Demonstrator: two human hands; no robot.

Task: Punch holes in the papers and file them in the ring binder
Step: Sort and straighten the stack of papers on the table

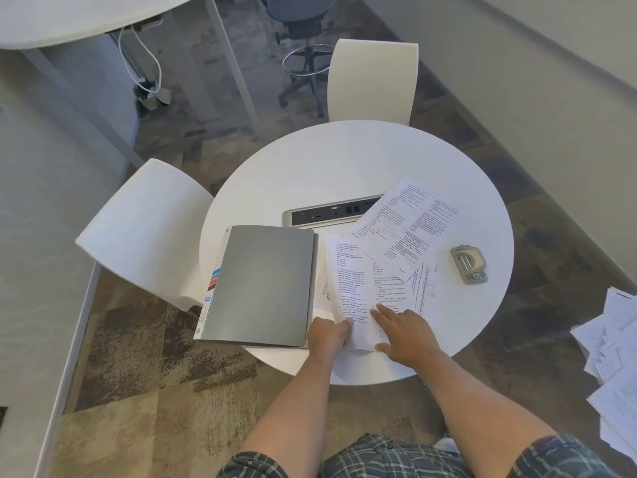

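A round white table point(344, 160) carries a grey ring binder point(262, 284), closed, at its near left, with printed papers point(365, 288) fanned just to the binder's right and a further sheet point(406, 225) overlapping them beyond. The right hand point(406, 334) lies flat with fingers spread on the papers' near end. The left hand point(327, 334) pinches their near-left edge beside the binder. A hole punch point(469, 263) sits well apart, far right.

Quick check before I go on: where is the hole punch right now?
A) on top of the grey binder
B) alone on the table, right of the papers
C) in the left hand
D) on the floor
B: the hole punch sits by itself on the round table, right of the papers, untouched by either hand.
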